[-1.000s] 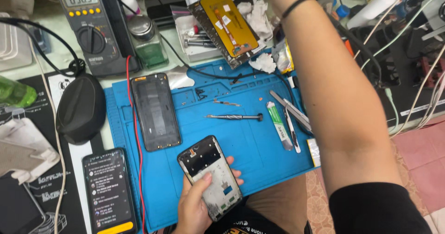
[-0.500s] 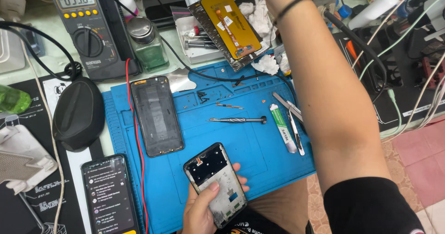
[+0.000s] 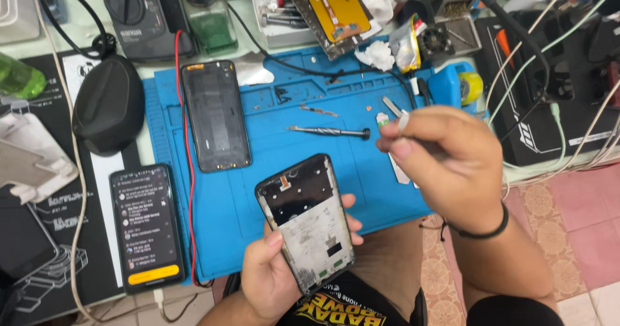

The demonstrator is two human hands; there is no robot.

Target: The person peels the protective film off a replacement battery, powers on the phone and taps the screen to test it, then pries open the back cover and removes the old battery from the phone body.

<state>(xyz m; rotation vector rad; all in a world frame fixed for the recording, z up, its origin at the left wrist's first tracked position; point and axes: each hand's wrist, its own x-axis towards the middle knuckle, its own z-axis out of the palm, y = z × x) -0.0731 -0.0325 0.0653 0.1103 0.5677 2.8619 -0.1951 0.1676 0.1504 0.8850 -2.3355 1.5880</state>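
Phone frame (image 3: 309, 219) over mat's (image 3: 258, 197) near edge, long axis tilted, top end up-left, bare inside facing up. Gripped in curled left hand (image 3: 278, 271). Right hand (image 3: 439, 161) pinched shut around thin white tool (image 3: 402, 121), above mat.

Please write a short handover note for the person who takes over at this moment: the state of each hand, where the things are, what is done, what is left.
Left hand: holds the opened black phone frame over the blue silicone work mat.
Right hand: pinches a small white tool above the mat.
On the mat: black phone back cover, slim metal screwdriver.
Done: the phone is opened, cover off.
Left: the frame is still bare, nothing refitted.
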